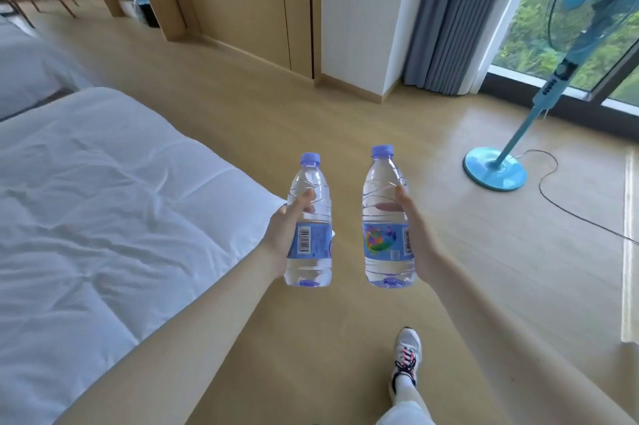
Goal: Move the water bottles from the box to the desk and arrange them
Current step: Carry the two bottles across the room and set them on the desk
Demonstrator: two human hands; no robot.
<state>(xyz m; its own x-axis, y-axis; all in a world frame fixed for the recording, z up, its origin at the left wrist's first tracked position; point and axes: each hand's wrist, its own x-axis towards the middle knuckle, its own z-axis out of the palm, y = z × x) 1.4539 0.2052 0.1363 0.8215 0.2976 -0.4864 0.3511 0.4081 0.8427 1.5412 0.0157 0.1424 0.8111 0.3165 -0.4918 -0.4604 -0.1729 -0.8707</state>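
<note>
A person is holding two water bottles side by side at the centre of the frame, over a pale wood-grain floor (311,120), neither bottle touching the other. The left hand (287,227) is wrapping its fingers around the left bottle (314,237) at mid-body, and the right hand (415,230) is gripping the right bottle (383,241) the same way, thumb showing through the clear plastic. Both bottles are standing close to upright, long axes running top to bottom in the frame, lilac screw caps pointing toward the top edge and bases toward the camera; the right one is leaning its cap slightly to the left. Each is a ribbed, transparent cylinder tapering to a rounded shoulder, full of clear water and wearing a blue paper-like label, a barcode facing out on the left bottle and a multicoloured print on the right. A bed (86,217) with a creased white quilt is filling the left side. A turquoise pedestal fan (498,168) with a round flat base is standing at right, its dark cord (553,189) trailing across the boards. Grey pleated curtains (446,9) are hanging at upper right beside a window (539,26), and smooth light-wood cabinets (242,2) are lining the top. A white laced sneaker (406,359) is showing at the bottom.
</note>
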